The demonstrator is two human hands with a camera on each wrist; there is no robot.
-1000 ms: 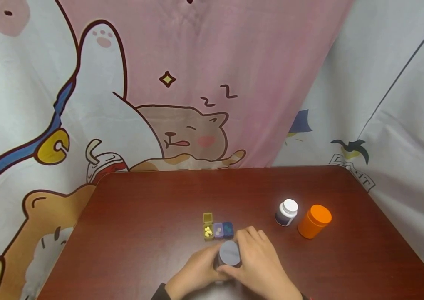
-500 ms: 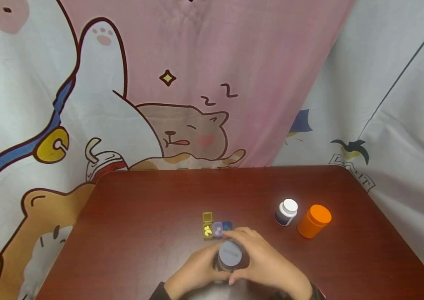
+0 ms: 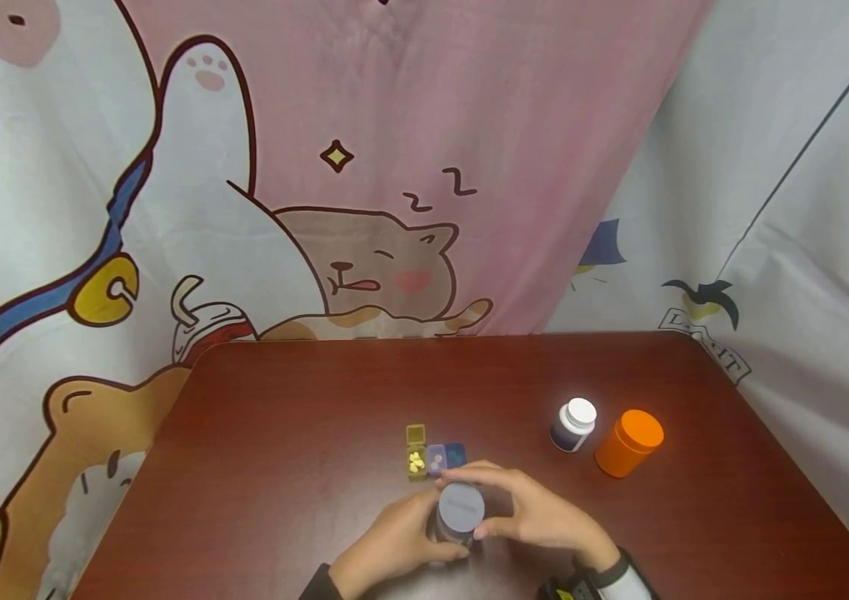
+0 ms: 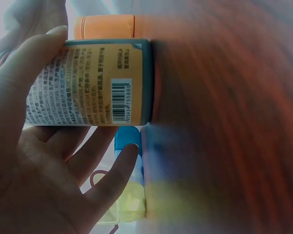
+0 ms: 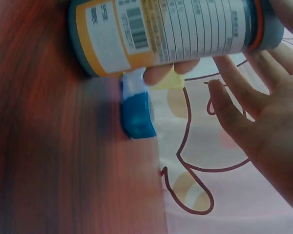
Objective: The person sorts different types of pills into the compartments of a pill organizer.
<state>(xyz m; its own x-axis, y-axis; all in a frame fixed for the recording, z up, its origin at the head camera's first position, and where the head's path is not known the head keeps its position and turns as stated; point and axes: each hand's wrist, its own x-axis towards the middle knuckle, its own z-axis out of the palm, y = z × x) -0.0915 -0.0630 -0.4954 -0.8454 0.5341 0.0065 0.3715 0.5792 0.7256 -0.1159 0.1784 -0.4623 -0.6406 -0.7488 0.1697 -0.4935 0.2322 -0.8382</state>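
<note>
A dark supplement bottle [image 4: 83, 83] with an orange and white barcode label stands upright at the table's near side. My left hand [image 3: 394, 536] grips its body, thumb on the near side and fingers behind. Round its grey cap [image 3: 461, 506] curl the thumb and fingers of my right hand [image 3: 540, 512]. In the right wrist view the cap [image 5: 272, 24] is still on the bottle. Just beyond sits a small pill organizer with yellow [image 3: 416, 463], purple [image 3: 436, 459] and blue [image 3: 456, 454] compartments. The yellow lid is raised, with pale yellow pills inside.
To the right stand a white-capped bottle [image 3: 574, 425] with a dark label and a larger orange bottle [image 3: 629, 444]. Everything rests on a dark red-brown wooden table [image 3: 304, 417]. A cartoon-printed curtain [image 3: 514, 167] hangs behind its far edge.
My right hand has turned about the cap, its wrist swinging outward to the right and its thumb shifting to the right. The left hand and the bottle stay nearly in place.
</note>
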